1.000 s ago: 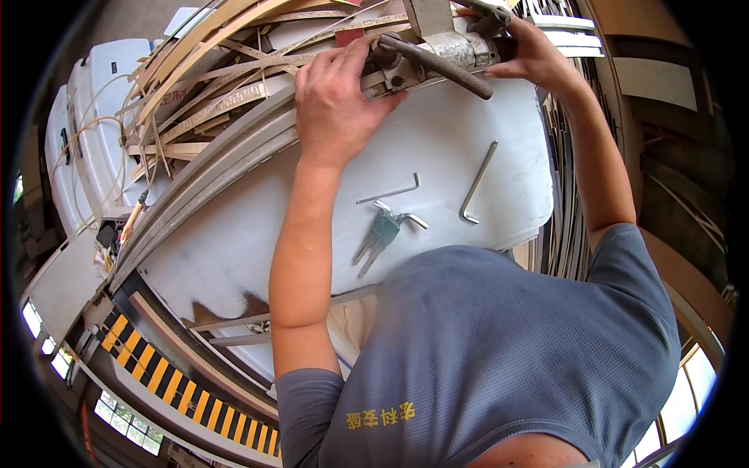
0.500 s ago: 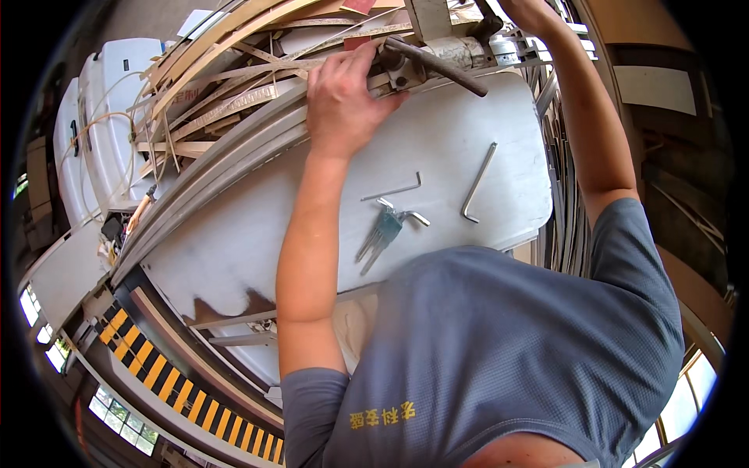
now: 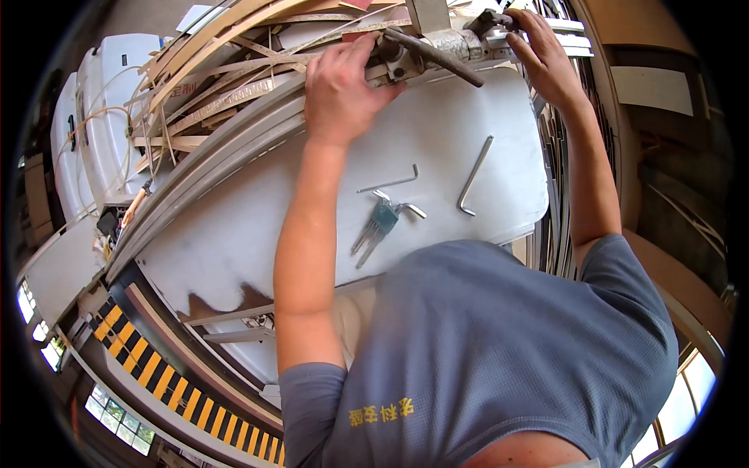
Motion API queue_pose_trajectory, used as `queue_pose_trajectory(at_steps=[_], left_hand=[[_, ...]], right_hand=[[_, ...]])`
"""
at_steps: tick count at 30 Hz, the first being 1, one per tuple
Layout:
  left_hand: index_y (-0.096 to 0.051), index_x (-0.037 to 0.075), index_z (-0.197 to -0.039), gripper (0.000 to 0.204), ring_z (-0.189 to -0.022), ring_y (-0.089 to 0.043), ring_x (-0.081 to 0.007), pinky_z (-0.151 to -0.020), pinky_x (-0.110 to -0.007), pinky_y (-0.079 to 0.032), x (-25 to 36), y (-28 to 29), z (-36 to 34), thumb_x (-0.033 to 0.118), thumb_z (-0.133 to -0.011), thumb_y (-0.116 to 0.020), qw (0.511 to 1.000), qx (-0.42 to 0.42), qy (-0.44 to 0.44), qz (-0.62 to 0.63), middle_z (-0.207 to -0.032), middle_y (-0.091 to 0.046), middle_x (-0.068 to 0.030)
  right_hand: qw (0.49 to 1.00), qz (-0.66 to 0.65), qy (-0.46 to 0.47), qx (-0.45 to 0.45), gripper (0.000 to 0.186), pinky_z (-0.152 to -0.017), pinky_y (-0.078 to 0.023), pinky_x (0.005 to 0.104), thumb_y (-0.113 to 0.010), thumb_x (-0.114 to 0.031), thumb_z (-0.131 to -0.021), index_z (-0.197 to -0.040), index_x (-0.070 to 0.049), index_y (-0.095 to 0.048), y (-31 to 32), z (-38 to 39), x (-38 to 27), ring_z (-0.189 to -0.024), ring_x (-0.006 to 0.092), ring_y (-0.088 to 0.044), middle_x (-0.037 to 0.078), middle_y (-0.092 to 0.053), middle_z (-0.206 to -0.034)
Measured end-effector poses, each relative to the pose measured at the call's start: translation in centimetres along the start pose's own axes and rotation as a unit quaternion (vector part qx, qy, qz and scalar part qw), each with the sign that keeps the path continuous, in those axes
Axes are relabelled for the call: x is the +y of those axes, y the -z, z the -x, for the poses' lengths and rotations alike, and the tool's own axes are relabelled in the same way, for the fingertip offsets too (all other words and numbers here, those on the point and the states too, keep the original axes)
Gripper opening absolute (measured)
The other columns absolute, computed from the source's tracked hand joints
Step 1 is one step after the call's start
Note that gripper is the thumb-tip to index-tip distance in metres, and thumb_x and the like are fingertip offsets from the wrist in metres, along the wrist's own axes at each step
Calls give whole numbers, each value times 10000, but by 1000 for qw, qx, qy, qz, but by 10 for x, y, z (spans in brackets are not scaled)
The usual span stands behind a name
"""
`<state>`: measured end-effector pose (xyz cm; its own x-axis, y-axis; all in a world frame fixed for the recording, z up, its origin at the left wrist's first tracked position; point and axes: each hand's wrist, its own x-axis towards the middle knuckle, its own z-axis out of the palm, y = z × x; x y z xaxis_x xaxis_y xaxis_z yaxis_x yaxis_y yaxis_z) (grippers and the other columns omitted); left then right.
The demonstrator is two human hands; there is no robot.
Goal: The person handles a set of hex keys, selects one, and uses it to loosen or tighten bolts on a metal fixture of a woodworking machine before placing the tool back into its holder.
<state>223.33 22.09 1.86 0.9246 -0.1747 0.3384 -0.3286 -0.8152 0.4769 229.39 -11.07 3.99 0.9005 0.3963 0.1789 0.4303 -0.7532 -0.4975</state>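
My left hand (image 3: 342, 92) lies over a long pale metal rail (image 3: 265, 144), fingers curled across its top and thumb along the near side. Right beside those fingers is a metal clamp block (image 3: 399, 64) with a thick ridged rod (image 3: 445, 62) sticking out of it. Farther right, my right hand (image 3: 548, 66) has its thumb and fingers closed around the end of a dark metal fitting (image 3: 490, 23); the exact contact is partly hidden. On the white panel (image 3: 460, 101) below lie two loose hex keys (image 3: 476, 175), (image 3: 390, 184) and a hex key set (image 3: 380, 222) in a green holder.
Piled wood strips (image 3: 234, 97) lie beyond the rail at upper left, near white casings (image 3: 117, 93). A yellow-and-black striped strip (image 3: 175, 386) runs along the lower left. Thin upright boards (image 3: 558, 195) stand at the panel's right edge.
My right hand has come down and nearer, from the upper edge onto the dark fitting's end. My left hand keeps its place on the rail. The whole view has shifted slightly.
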Motion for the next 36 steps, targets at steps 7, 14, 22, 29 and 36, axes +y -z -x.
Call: queue_pose_trajectory(at_steps=[7, 14, 22, 29, 36], left_hand=[[-599, 77, -1344, 730, -1201, -586, -345, -1047, -454, -432, 9, 2, 10, 254, -701, -895, 996, 75, -48, 28, -1242, -659, -137], [-669, 49, -1093, 274, -880, -681, -285, -854, -394, -552, 26, 37, 161, 31, -819, -686, 983, -133, 115, 53, -978, -695, -112], [-558, 25, -1293, 573, -1236, -550, -385, -1035, -467, -477, 95, 11, 224, 173, -779, -764, 947, -192, 243, -83, -1255, -587, -181], [-563, 29, -1274, 505, -976, -647, -269, -853, -382, -547, 131, 20, 249, 118, -812, -746, 935, -31, 288, 203, -1070, -594, -120], [-515, 61, -1340, 578, -801, -521, -95, -725, -232, -434, 173, 45, 261, -56, -808, -710, 630, 97, 272, 721, -932, -554, 6]], right_hand=[[993, 65, 6, 99, 590, -1064, -468, 441, -715, -62, -833, -1394, -71, -529, 2, 26, -26, -1239, 353, -570, 174, -591, -1335], [985, -47, 126, -108, 248, -949, -494, 404, -674, -45, -803, -1045, -98, -692, -57, 150, -91, -1131, 266, -606, 63, -674, -1153], [906, 196, 295, -234, 212, -910, -497, 377, -671, -141, -836, -1037, -78, -655, -79, 171, -77, -1071, 246, -611, 72, -637, -1015], [978, -137, 104, -115, 165, -806, -535, 486, -556, -104, -913, -1044, -51, -642, -83, 146, -85, -881, 419, -648, 184, -628, -1023], [890, -403, 209, 37, 307, -691, -489, 418, -526, -276, -1048, -972, 1, -633, -6, 129, -166, -725, 371, -589, 187, -625, -772]])
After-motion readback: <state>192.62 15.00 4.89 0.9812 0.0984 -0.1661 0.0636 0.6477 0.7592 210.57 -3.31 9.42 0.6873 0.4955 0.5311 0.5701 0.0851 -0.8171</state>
